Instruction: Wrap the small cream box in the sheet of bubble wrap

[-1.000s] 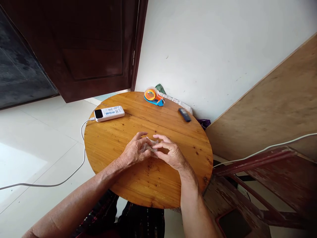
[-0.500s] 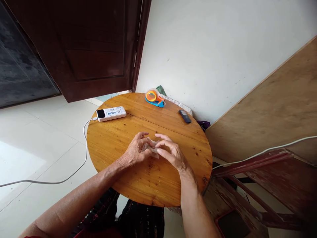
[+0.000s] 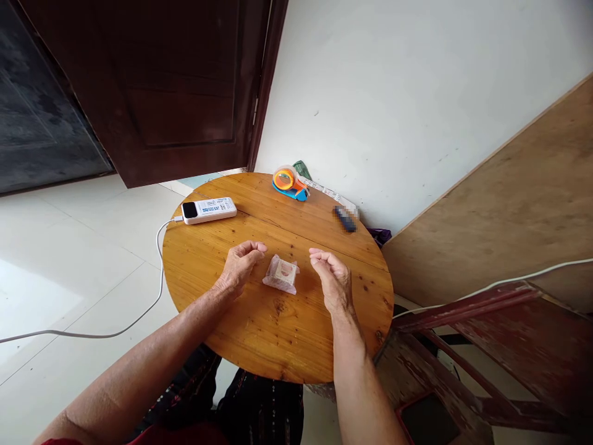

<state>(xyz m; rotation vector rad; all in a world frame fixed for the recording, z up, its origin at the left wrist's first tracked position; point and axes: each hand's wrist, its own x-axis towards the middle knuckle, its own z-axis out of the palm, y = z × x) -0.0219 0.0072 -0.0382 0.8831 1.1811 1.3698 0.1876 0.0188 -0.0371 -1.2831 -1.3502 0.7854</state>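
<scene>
A small square packet (image 3: 281,274) in crinkled, pale pinkish wrapping lies flat on the round wooden table (image 3: 273,346). A pinkish mark shows on its whitish middle; what is inside cannot be made out. My left hand (image 3: 241,267) is just left of the packet, apart from it, thumb and fingers drawn together with nothing visible in them. On the other side, my right hand (image 3: 331,275) hovers with its fingertips also pressed together, and no object shows there. Neither hand touches the packet.
An orange and blue tape dispenser (image 3: 291,182) stands at the far edge. A white device (image 3: 209,211) with a dark screen lies back left, its white cable (image 3: 160,272) running off the table. Back right is a dark, pixelated object (image 3: 345,219). A wooden chair (image 3: 486,303) stands at right.
Both hands have let go of the packet and moved apart, the left to the left, the right to the right. Their fingers have closed together. The packet now lies uncovered.
</scene>
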